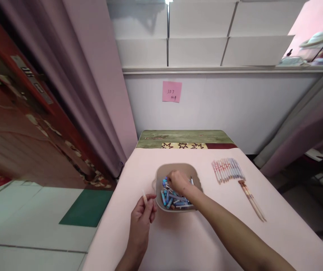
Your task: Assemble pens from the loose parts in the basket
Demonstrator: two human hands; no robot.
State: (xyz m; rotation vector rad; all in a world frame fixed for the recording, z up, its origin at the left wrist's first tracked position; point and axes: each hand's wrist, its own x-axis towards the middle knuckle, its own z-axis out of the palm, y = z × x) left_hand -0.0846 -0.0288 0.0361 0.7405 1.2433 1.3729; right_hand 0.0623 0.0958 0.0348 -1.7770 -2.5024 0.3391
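My left hand (144, 214) is closed at the left front of a beige plastic basin (178, 168), pinching a short, pale pen-like piece (144, 196) that points up. My right hand (179, 182) reaches down inside the basin with its fingers curled. Whatever those fingertips hold, if anything, is hidden. Blue, teal, grey and white pen caps and pen parts (174, 199) lie loose in a pile around and in front of that hand. A slim white and dark stick (191, 181) leans against the basin's right inner wall.
Right of the basin, several pens (228, 170) lie side by side in a row. Two long pale pens with brown ends (252, 200) lie nearer me. A pink cloth (195, 241) covers most of the table. Behind it, a wall carries a pink note (172, 92).
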